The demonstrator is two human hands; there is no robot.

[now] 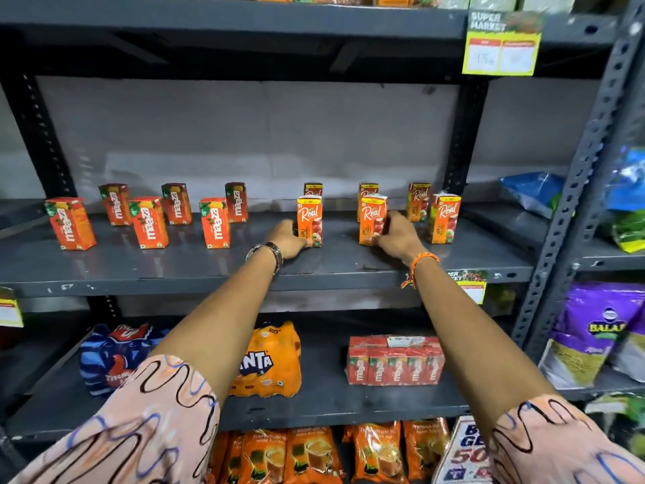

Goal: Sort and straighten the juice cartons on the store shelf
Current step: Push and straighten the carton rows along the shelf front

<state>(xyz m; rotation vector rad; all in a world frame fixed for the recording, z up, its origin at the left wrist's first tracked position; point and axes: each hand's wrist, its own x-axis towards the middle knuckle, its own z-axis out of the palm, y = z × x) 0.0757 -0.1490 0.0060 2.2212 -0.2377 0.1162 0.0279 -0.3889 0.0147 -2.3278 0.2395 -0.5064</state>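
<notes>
Two Real apple cartons stand upright, long axis vertical, printed faces toward the shelf's front edge, right of the middle of the grey metal shelf (209, 270). Left hand (287, 239) wraps the left side of the left front Real carton (309, 220), fingers curled around it near its base. Right hand (398, 235) grips the right side of the middle front Real carton (372, 219), thumb at its lower front corner. Third front Real carton (445, 218) stands free, just beside the right hand, turned slightly so one yellow-green side shows.

Back row, near the rear edge: three more Real cartons (419, 201), upright, partly hidden behind the front ones.

Left half of the shelf: six Maaza cartons (146, 221), all upright, in two staggered rows, three forward and three behind, well apart from each other, several twisted off square. Leftmost one sits near the left end.

Wristwatch (268, 251) on the left wrist, orange thread band (420, 265) on the right. Nothing lies between hands and cartons.

Shelf below: a Fanta pack (270, 361), a wrapped Maaza multipack (394, 359). Yellow price tag (501, 47) hangs from the shelf above, at right.
</notes>
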